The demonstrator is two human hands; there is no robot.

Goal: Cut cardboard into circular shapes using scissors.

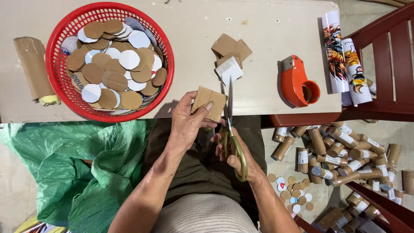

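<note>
My left hand pinches a small brown cardboard square at the table's front edge, thumb on top. My right hand grips scissors with olive-yellow handles; the blades point up beside the square's right edge. A little pile of cut cardboard squares lies on the table just beyond the blades. A red plastic basket at the left holds several brown and white cardboard discs.
An orange tape dispenser sits right of the squares. A brown roll lies left of the basket, printed paper rolls at the far right. Cardboard tubes and loose discs litter the floor. A green sack lies at my left.
</note>
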